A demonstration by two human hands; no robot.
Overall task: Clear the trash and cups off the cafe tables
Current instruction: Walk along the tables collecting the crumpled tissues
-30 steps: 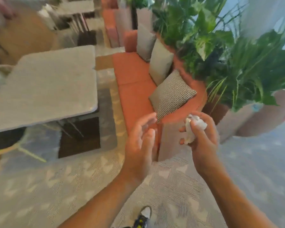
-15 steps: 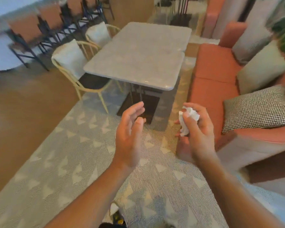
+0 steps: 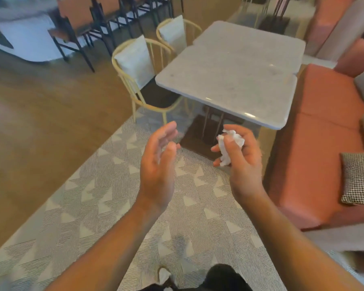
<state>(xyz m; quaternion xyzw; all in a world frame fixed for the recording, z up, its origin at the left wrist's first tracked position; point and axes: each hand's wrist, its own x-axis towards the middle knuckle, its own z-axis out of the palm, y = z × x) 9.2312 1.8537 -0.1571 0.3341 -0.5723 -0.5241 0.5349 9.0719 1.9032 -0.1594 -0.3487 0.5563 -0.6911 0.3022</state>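
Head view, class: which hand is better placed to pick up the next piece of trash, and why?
Left. The left hand is open and holds nothing; the right hand grips a crumpled napkin. Both are about equally near the table, so the free hand likely suits better.

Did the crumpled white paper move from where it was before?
Yes. The crumpled paper, gripped by the right hand, has swung left, from in front of the orange bench to just before the marble table, at its near corner.
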